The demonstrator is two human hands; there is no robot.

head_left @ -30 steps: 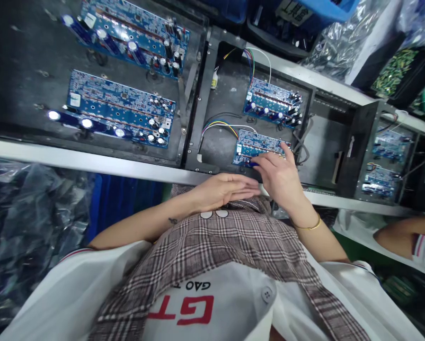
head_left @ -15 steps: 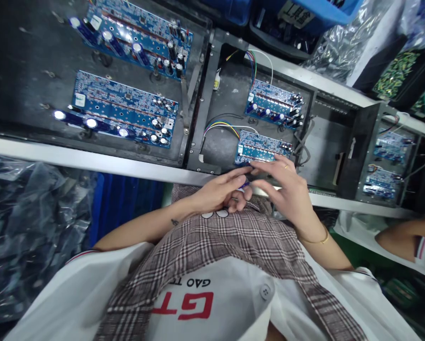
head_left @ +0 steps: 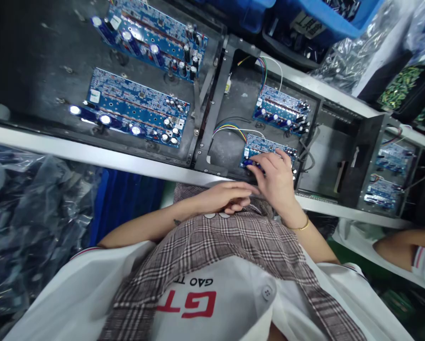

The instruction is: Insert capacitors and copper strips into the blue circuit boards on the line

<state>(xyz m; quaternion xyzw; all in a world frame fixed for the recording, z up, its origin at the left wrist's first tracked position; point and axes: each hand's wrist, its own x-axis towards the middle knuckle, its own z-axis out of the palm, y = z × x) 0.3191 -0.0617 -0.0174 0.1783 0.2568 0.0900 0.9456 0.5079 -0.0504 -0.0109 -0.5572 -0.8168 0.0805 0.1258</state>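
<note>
My right hand (head_left: pixel 274 177) is over the near edge of a small blue circuit board (head_left: pixel 267 143). Its thumb and index finger pinch a dark blue capacitor (head_left: pixel 247 162) at the board's left front corner; the fingers partly cover that corner. Just in front of the bench edge is my left hand (head_left: pixel 230 196), index finger stretched out and the other fingers curled in. What lies inside those curled fingers is hidden. White, yellow and dark wires (head_left: pixel 234 126) run to the board's far left side.
A second small board (head_left: pixel 281 108) sits behind in the same dark fixture (head_left: pixel 203 154). Two larger boards (head_left: pixel 137 106) (head_left: pixel 155 35) lie to the left. Blue bins (head_left: pixel 363 21) stand at the back. Another person's arm (head_left: pixel 400 246) is at the right.
My right hand has moved away from my left hand, up onto the near board's left front corner, with a blue capacitor. The view has shifted slightly.
</note>
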